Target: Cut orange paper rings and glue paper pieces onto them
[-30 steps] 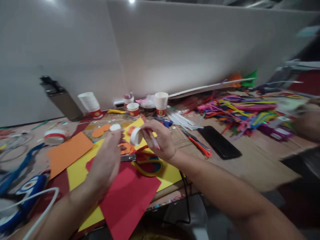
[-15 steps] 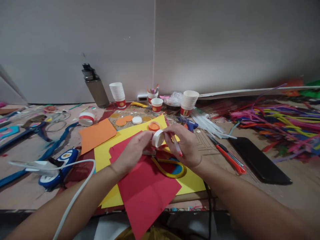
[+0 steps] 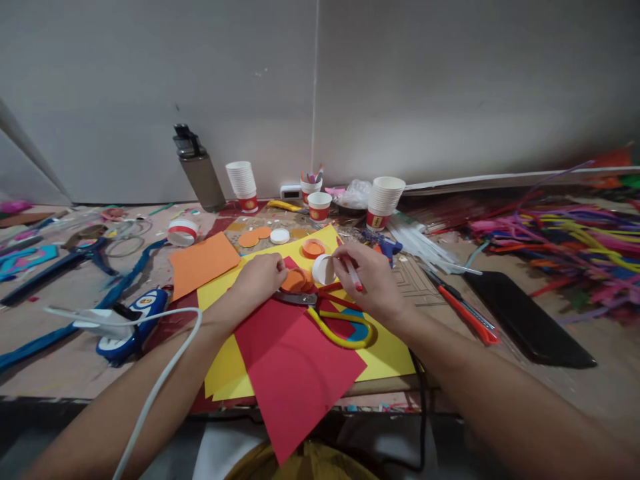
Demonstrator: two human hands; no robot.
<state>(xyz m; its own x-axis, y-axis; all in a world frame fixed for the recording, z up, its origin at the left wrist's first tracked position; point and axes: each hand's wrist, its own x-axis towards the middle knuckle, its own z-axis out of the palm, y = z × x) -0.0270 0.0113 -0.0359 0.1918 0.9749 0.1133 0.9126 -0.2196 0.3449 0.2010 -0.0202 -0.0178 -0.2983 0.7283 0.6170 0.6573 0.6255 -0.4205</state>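
My right hand [image 3: 367, 277] holds a white round lid [image 3: 323, 269] at its fingertips, with a red-tipped white pen [image 3: 354, 274] also between the fingers. My left hand [image 3: 260, 280] is closed just left of an orange paper disc [image 3: 295, 281]; what its fingertips pinch is too small to make out. Another lid with orange inside [image 3: 313, 249] lies on the yellow paper [image 3: 390, 360]. Yellow-handled scissors [image 3: 345, 330] rest across the red paper [image 3: 300, 373], below both hands.
An orange sheet [image 3: 204, 263] and a blue glue gun or tool [image 3: 133, 327] are at left. Cup stacks [image 3: 386, 197] and a bottle [image 3: 200, 177] stand behind. A red cutter [image 3: 467, 313], a black phone-like slab [image 3: 530, 320] and colourful pipe cleaners [image 3: 570, 247] lie at right.
My left hand has drawn left, away from the white lid, uncovering the orange disc and scissor blades. The lid stays in my right hand, its flat face now turned more towards the camera.
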